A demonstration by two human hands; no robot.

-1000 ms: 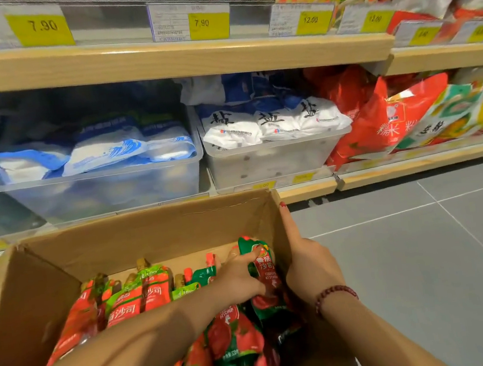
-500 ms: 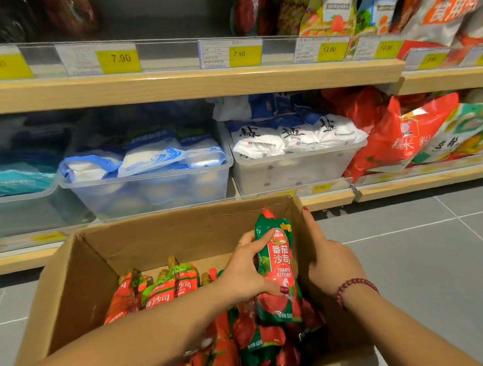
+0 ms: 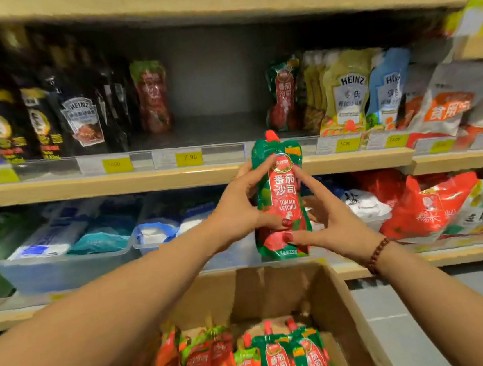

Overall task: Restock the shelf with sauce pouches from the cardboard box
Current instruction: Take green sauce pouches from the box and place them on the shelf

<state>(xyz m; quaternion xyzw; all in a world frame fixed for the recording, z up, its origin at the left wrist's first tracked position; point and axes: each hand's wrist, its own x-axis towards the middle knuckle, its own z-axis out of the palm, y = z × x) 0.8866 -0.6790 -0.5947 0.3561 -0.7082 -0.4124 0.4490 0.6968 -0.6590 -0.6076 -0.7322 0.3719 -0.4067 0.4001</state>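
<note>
Shelf (image 3: 82, 187), mid level: black Heinz pouches (image 3: 81, 123) at the left, upright in rows. Right of them stands a lone ketchup pouch (image 3: 152, 96), far back, blurred. Yellow 7.90 tag (image 3: 189, 158) sits on the shelf lip.

Left hand (image 3: 238, 213) grips the held pouch (image 3: 281, 196) from its left side: thumb across the lower front, index finger over the upper front, other fingers behind it.

Held pouch is upright with its red spout up, in the air just near of the shelf lip and above the cardboard box (image 3: 280, 287). Boxed pouches (image 3: 274, 361) stand inside, most toward the right wall.

Right hand (image 3: 330, 220) grips the same pouch from the right: thumb on the lower front, index finger along the right edge, remaining fingers hidden. Bead bracelet (image 3: 378, 254) is on that wrist.

Further right on the shelf, a second ketchup pouch (image 3: 282, 95) stands just beside yellow-green Heinz pouches (image 3: 347, 90); cannot tell if they touch.
</note>
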